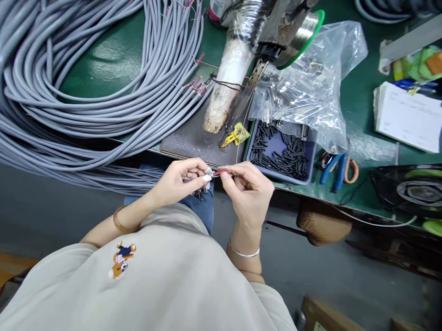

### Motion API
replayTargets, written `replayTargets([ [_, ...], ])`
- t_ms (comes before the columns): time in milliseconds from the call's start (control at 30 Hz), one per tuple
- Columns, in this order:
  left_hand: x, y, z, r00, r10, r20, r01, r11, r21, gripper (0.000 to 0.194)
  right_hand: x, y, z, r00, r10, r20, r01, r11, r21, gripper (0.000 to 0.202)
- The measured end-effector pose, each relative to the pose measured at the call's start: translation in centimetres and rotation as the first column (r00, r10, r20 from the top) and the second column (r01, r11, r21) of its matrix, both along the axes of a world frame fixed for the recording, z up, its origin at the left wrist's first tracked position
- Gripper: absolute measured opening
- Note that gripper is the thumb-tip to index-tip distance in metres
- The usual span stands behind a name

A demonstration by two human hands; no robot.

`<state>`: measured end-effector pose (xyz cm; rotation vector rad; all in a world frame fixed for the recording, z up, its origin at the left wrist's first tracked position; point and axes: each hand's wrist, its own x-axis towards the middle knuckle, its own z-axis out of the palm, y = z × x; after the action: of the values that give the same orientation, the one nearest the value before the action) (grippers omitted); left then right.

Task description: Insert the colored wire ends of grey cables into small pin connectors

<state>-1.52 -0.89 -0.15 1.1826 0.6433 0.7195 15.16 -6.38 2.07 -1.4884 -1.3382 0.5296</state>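
Note:
Thumb and fingers of my left hand (pixel 185 180) are closed on the end of a grey cable, whose thin coloured wires (pixel 217 173) stick out toward the right. My right hand (pixel 247 186) pinches the tips of those wires between thumb and forefinger. Both hands meet just in front of the bench edge, above my lap. Some small dark metal parts (pixel 200 194) show below my left fingers; their kind is unclear. Beyond the hands, a soldering fixture with a yellow clip (pixel 232 136) stands on a dark board (pixel 185 143).
Coiled grey cables (pixel 109 126) fill the left of the bench. A blue tray (pixel 308 172) of short black tubes stands right of the hands, under a clear plastic bag (pixel 308 86). Farther right are blue-handled pliers (pixel 338 171), a paper stack (pixel 409 115) and a solder spool (pixel 303 40) behind.

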Motion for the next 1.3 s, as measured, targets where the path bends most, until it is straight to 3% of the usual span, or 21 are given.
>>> replayTargets([
  [167, -0.3, 0.2, -0.1, 0.998, 0.028, -0.057, -0.018, 0.984, 0.175, 0.011, 0.9, -0.4, 0.1, 0.983, 0.062, 0.172, -0.077, 0.994, 0.079, 0.011],
  [300, -0.7, 0.4, -0.2, 0.988, 0.048, -0.146, 0.007, 0.936, 0.351, 0.016, 1.3, -0.9, -0.2, 0.967, 0.090, 0.237, -0.124, 0.984, 0.131, 0.016],
  [700, -1.0, 1.4, -0.6, 0.998, -0.011, -0.066, 0.047, 0.817, 0.575, 0.020, 1.5, -1.3, -0.8, 0.984, 0.107, 0.140, -0.116, 0.991, 0.060, 0.005],
  [867, -1.1, 1.4, -0.8, 0.999, -0.006, -0.034, 0.025, 0.804, 0.595, 0.018, 1.3, -1.4, -0.9, 0.988, 0.119, 0.096, -0.125, 0.990, 0.063, 0.005],
  [967, -1.0, 0.8, -0.9, 0.999, 0.016, -0.043, 0.009, 0.855, 0.518, 0.015, 1.1, -1.2, -0.7, 0.991, 0.112, 0.075, -0.118, 0.990, 0.076, 0.005],
  [1100, -0.5, -0.5, -0.9, 0.998, -0.026, -0.050, 0.034, 0.987, 0.155, 0.026, 0.6, -0.9, -0.7, 0.999, 0.029, 0.021, -0.028, 0.999, -0.019, 0.009],
  [1200, -0.2, -0.7, -0.7, 0.998, -0.066, 0.009, 0.066, 0.997, -0.033, 0.035, 0.4, -0.7, -0.8, 0.999, -0.003, -0.035, 0.000, 0.997, -0.082, 0.009],
  [1300, 0.1, -0.6, -0.5, 0.998, -0.056, 0.026, 0.059, 0.994, -0.089, 0.038, 0.2, -0.5, -0.8, 0.999, -0.016, -0.050, 0.012, 0.997, -0.076, 0.009],
])
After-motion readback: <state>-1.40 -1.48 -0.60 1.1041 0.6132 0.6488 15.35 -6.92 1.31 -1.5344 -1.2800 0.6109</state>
